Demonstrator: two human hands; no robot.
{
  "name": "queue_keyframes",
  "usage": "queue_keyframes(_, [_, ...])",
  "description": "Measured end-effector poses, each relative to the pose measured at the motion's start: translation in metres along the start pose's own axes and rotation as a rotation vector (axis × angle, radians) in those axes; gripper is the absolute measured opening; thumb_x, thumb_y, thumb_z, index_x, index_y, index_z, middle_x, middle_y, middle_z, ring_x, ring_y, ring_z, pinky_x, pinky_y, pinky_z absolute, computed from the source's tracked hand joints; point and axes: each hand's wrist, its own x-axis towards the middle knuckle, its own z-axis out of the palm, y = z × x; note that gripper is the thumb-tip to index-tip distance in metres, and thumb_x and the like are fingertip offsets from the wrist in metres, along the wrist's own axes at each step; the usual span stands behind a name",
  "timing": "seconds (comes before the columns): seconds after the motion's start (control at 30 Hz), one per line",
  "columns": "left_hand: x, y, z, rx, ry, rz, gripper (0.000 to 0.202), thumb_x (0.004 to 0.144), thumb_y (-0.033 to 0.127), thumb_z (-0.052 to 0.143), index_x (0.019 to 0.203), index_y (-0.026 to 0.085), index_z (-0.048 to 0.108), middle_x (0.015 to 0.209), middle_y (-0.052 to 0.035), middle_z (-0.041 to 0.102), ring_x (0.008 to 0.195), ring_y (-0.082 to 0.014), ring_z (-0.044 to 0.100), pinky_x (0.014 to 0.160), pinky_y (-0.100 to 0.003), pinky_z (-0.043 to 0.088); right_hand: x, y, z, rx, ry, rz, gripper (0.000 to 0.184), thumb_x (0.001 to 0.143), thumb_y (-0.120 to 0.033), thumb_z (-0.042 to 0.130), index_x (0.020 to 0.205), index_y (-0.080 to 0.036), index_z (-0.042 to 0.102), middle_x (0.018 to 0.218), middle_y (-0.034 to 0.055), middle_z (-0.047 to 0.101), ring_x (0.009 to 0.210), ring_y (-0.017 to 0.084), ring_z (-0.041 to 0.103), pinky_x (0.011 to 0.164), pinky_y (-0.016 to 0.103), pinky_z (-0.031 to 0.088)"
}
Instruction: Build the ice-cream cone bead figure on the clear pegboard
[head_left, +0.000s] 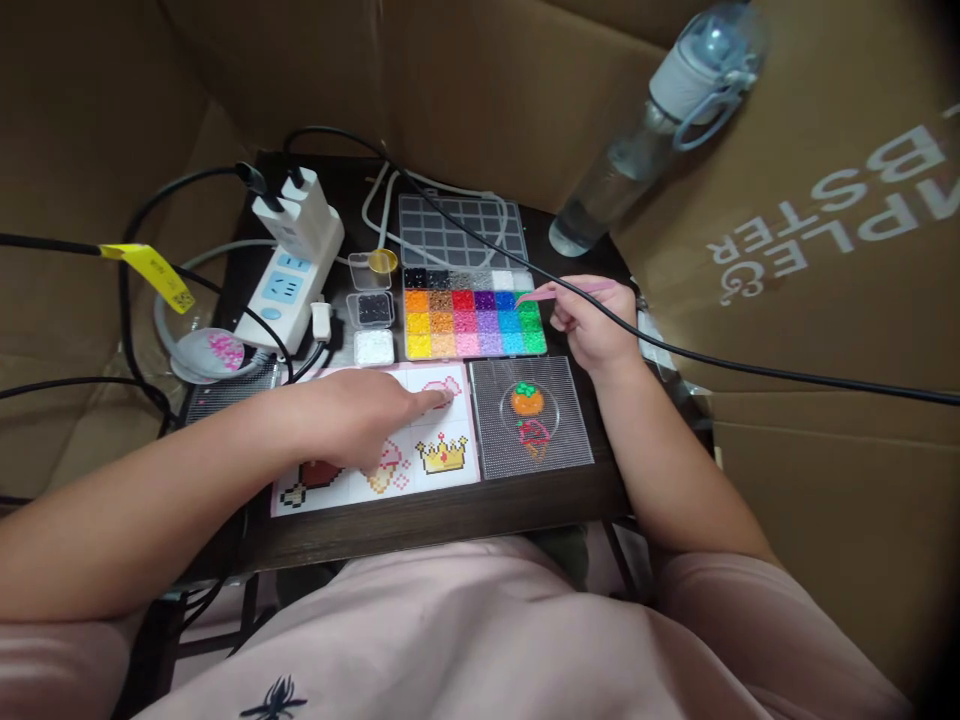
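My left hand (pixel 360 420) lies on a white pattern sheet (pixel 450 470), its index finger stretched out onto a pink picture while the other fingers curl under. It holds nothing. The sheet also shows a yellow crown (pixel 442 455) and other pixel drawings. My right hand (pixel 592 325) hovers at the right edge of a bead tray (pixel 472 310) sorted by colour, pinching pink tweezers (pixel 544 292) whose tip points at the green beads. A clear pegboard (pixel 559 450) in front of that hand carries an orange and red bead figure (pixel 529 418).
A white power strip (pixel 289 265) with plugs and several cables lies at the back left. Small bead boxes (pixel 373 325) sit beside the tray, an empty clear lid (pixel 457 225) behind it. A water bottle (pixel 660 130) leans on cardboard at the right. A black cable (pixel 750 365) crosses the table.
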Motion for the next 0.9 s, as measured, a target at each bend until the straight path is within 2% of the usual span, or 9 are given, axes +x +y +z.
queue_keyframes(0.13, [0.000,0.004,-0.004,0.000,-0.019,-0.024,0.103,0.076,0.034,0.070,0.164,0.038,0.017,0.104,-0.0132,0.069,0.086,-0.0307,0.065,0.074,-0.039,0.052,-0.001,-0.005,-0.009,-0.056,0.029,-0.033,0.034,0.081,-0.056,0.078,0.073,-0.023,0.077,0.075,0.0051,0.077,0.043,0.007,0.039,0.038,0.027,0.031])
queue_keyframes(0.23, [-0.001,0.006,-0.006,-0.002,-0.033,-0.039,0.103,0.076,0.035,0.069,0.164,0.038,0.016,0.105,-0.0132,0.069,0.086,-0.0307,0.065,0.073,-0.039,0.051,-0.012,-0.010,-0.024,-0.071,0.024,-0.023,0.034,0.080,-0.055,0.080,0.070,-0.022,0.078,0.071,0.0056,0.076,0.042,0.007,0.040,0.036,0.026,0.029])
queue_keyframes(0.4, [0.001,0.003,-0.001,0.008,-0.014,-0.036,0.104,0.075,0.036,0.070,0.164,0.039,0.016,0.106,-0.0133,0.069,0.090,-0.0323,0.066,0.072,-0.037,0.050,-0.064,-0.013,-0.055,-0.095,-0.032,0.076,0.026,0.085,-0.047,0.077,0.080,-0.022,0.082,0.074,0.0056,0.079,0.041,0.007,0.041,0.037,0.025,0.030])
queue_keyframes(0.43, [0.001,0.002,0.000,0.007,-0.008,-0.034,0.104,0.075,0.036,0.070,0.164,0.039,0.016,0.106,-0.0133,0.069,0.089,-0.0321,0.066,0.072,-0.037,0.049,-0.077,-0.012,-0.059,-0.110,-0.046,0.102,0.024,0.086,-0.045,0.076,0.083,-0.022,0.083,0.076,0.0058,0.080,0.041,0.008,0.042,0.038,0.025,0.032])
queue_keyframes(0.5, [0.002,0.001,0.002,0.002,-0.001,-0.033,0.106,0.074,0.037,0.071,0.164,0.040,0.016,0.106,-0.0132,0.068,0.090,-0.0322,0.066,0.071,-0.037,0.049,-0.101,-0.010,-0.066,-0.144,-0.062,0.113,0.020,0.087,-0.041,0.077,0.085,-0.023,0.084,0.079,0.0064,0.081,0.047,0.012,0.055,0.043,0.027,0.043])
queue_keyframes(0.57, [0.002,0.001,0.002,-0.001,-0.006,-0.040,0.107,0.074,0.036,0.072,0.164,0.041,0.015,0.107,-0.0132,0.068,0.088,-0.0314,0.066,0.070,-0.036,0.048,-0.120,-0.009,-0.068,-0.145,-0.084,0.072,0.016,0.085,-0.040,0.078,0.081,-0.025,0.084,0.082,0.0069,0.081,0.063,0.020,0.069,0.057,0.033,0.055])
queue_keyframes(0.67, [0.002,0.002,0.000,0.003,-0.024,-0.054,0.107,0.075,0.037,0.071,0.164,0.041,0.012,0.108,-0.0134,0.068,0.082,-0.0290,0.065,0.067,-0.035,0.048,-0.135,-0.007,-0.066,-0.092,-0.181,-0.002,0.013,0.085,-0.038,0.079,0.080,-0.027,0.084,0.081,0.0075,0.081,0.074,0.026,0.075,0.071,0.041,0.061])
queue_keyframes(0.77, [0.003,0.003,-0.001,0.013,-0.029,-0.062,0.106,0.076,0.039,0.071,0.164,0.040,0.012,0.109,-0.0141,0.068,0.081,-0.0285,0.065,0.067,-0.035,0.047,-0.139,-0.006,-0.061,-0.041,-0.249,-0.036,0.011,0.086,-0.036,0.077,0.086,-0.028,0.084,0.083,0.0077,0.082,0.073,0.025,0.077,0.071,0.040,0.062])
queue_keyframes(0.9, [0.004,0.002,0.000,0.010,-0.041,-0.072,0.108,0.075,0.036,0.073,0.164,0.040,0.012,0.109,-0.0138,0.069,0.082,-0.0284,0.066,0.067,-0.033,0.048,-0.138,-0.007,-0.055,-0.053,-0.270,-0.017,0.013,0.085,-0.038,0.079,0.083,-0.027,0.084,0.080,0.0083,0.082,0.071,0.025,0.077,0.069,0.040,0.063])
